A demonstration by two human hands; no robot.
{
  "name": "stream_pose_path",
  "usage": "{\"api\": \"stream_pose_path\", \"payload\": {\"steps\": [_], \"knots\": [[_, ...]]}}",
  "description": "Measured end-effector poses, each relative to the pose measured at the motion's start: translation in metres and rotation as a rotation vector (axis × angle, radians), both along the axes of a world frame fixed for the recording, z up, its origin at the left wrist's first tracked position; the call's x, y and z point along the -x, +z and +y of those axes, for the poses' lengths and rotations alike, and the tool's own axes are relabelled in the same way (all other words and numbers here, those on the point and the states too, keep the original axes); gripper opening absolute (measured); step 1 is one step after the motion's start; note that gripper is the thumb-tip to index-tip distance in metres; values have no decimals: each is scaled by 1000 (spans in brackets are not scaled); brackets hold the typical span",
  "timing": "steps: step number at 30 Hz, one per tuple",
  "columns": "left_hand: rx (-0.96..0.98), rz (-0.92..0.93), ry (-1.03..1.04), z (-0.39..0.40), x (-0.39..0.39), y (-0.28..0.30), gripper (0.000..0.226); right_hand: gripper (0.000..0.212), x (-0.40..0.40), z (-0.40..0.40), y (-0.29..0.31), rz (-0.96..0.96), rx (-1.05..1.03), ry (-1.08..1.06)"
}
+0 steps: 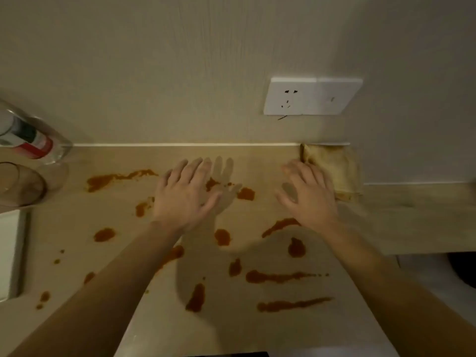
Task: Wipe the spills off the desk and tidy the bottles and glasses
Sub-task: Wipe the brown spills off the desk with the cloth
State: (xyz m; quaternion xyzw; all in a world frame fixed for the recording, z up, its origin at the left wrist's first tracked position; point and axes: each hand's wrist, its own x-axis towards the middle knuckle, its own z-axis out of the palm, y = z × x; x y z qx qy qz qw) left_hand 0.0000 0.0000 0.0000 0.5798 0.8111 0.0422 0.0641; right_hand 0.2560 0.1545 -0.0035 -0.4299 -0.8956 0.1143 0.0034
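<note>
Both hands are hovering with fingers spread, grasping nothing: left hand (186,194) hiding part of the orange spills (280,276) on the desk (257,331), right hand (307,194) overlapping the folded cloth (337,171). Bottle (23,137) and glass (18,186) are being cropped at left.

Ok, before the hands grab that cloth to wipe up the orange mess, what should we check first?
1. Right hand free: ok, open.
2. Left hand free: ok, open, over the spills.
3. Cloth within reach: ok, folded by the wall beside the right hand.
4. Cloth clean: cannot tell.
5. Bottle and glass clear of the wiping: ok, at the far left edge.
6. Spills wiped: not ok.
</note>
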Motion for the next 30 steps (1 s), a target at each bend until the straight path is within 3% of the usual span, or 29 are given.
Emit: {"api": "stream_pose_path", "payload": {"steps": [16,26,30], "knots": [[50,-5,-8,44,-23,-38,87,79,-39,65,-46,-84,1,-101],[55,-9,-20,54,-17,-50,87,59,-40,93,-61,-70,-42,-158],[58,-30,-11,54,-16,-52,90,66,-40,99,-66,-150,-22,-198]]}}
